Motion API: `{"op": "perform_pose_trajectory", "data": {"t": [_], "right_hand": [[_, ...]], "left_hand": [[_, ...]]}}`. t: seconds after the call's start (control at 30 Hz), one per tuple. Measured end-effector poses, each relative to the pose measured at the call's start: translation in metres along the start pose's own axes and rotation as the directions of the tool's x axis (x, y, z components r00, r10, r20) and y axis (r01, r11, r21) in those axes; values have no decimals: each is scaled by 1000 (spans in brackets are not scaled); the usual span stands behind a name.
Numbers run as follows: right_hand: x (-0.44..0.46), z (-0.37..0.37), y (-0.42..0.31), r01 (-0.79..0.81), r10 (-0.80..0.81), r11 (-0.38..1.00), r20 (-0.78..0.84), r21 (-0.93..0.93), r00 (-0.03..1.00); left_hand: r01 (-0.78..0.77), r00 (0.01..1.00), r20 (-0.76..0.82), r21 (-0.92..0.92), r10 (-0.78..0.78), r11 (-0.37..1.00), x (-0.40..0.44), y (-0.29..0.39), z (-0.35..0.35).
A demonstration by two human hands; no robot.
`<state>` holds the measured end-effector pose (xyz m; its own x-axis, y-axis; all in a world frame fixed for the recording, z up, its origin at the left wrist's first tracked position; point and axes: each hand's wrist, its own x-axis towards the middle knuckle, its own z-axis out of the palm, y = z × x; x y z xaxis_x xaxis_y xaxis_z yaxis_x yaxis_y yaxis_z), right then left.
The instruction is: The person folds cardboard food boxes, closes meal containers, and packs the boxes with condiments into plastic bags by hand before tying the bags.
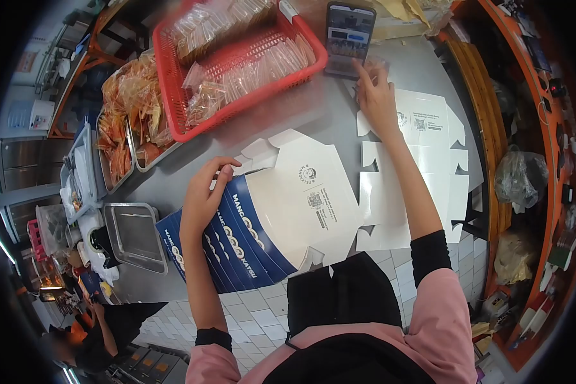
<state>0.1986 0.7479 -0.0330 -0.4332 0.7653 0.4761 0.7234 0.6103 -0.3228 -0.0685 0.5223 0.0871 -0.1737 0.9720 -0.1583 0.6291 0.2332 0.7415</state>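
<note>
My left hand (pixel 211 185) rests on the upper left edge of a stack of flat blue and white printed cartons (pixel 301 198), its fingers curled close together near the cut flaps. Up at the phone (pixel 349 41), which stands upright at the table's far side, my right hand (pixel 374 89) reaches with its index finger stretched to the lower part of the lit screen. The other fingers of that hand are apart and hold nothing. Under my right forearm lie unfolded white cartons (pixel 422 173) with a printed code near the top.
A red basket (pixel 237 121) of small clear packets stands at the back left. Beside it are bags of orange food (pixel 131 89) in metal trays and an empty metal tray (pixel 134 233). Orange shelving (pixel 544 256) is at the right. Another person (pixel 96 333) is at the lower left.
</note>
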Motion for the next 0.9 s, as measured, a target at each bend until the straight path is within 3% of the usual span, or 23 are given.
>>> {"op": "perform_pose_trajectory", "data": {"t": [0.9], "right_hand": [[0,1,-1,28,-28,1000,-65,5,997]], "left_hand": [[10,1000,8,2,-10,1000,-1,-1,-1]]}}
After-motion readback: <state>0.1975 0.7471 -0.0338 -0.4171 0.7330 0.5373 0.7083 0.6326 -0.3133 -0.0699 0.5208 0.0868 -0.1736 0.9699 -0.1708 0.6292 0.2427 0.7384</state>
